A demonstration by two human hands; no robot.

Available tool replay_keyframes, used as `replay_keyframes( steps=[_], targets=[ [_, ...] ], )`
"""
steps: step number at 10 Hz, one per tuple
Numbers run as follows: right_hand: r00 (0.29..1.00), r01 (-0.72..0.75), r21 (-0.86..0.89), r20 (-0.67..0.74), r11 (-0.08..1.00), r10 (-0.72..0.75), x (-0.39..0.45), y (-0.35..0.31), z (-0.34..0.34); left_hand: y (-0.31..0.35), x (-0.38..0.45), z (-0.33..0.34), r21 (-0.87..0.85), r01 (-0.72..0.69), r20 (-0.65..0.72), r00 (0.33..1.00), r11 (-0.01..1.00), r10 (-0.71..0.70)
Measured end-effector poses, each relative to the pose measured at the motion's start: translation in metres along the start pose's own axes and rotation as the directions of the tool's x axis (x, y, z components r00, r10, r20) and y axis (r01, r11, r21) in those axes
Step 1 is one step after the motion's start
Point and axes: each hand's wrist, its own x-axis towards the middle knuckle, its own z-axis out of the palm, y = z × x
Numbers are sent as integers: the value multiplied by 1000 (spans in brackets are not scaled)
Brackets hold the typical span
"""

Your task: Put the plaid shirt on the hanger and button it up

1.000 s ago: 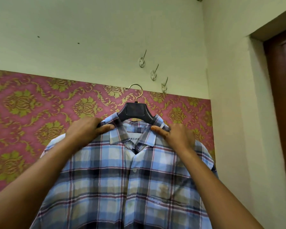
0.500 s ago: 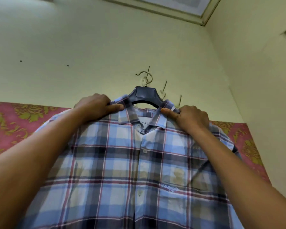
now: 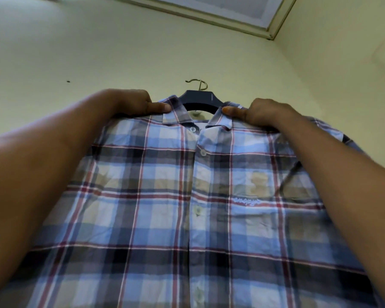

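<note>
Plaid shirt [image 3: 165,207], buttoned, is hanging on a dark hanger [image 3: 199,100]. Left hand [image 3: 131,103] and right hand [image 3: 262,112] are each gripping a shoulder beside the collar. Pocket embroidery [image 3: 246,201] is staying unreadable.

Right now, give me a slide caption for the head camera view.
Left hand and right hand grip the shoulders of a buttoned plaid shirt on a dark hanger, raised toward the wall.

shirt [image 3: 165,196]: 1; hanger [image 3: 198,100]: 1; hands: 2, left hand [image 3: 129,103], right hand [image 3: 265,112]; visible buttons [image 3: 192,129]: 4
</note>
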Motion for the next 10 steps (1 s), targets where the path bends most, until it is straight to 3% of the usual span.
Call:
replay_keyframes(
  steps=[2, 4, 5, 6, 7, 10],
  targets=[
    [994, 57, -8, 98, 998, -56, 5, 1, 4, -3, -9, 2, -35, 82, 135, 988, 996, -76],
    [1000, 18, -25, 8, 1000, -18, -11, 0, 25, -2, -25, 13, -35, 128, 130, 984, 991, -122],
    [990, 40, -65, -134, 997, -49, -26, -3, 38, 2, -34, 19, 64, 147, 63, 987, 987, -151],
    [975, 78, -57, -204, 995, -88, -41, -3, 53, 6, -48, 26, 239, 166, -96, 984, 957, -147],
    [962, 127, -34, -238, 991, -132, -62, 1, 61, 12, -71, 34, 266, 172, -206, 971, 948, -118],
    [964, 223, 216, -196, 950, -182, -150, 15, 48, 49, -169, 47, 147, 110, -298, 953, 983, -62]
  ],
)
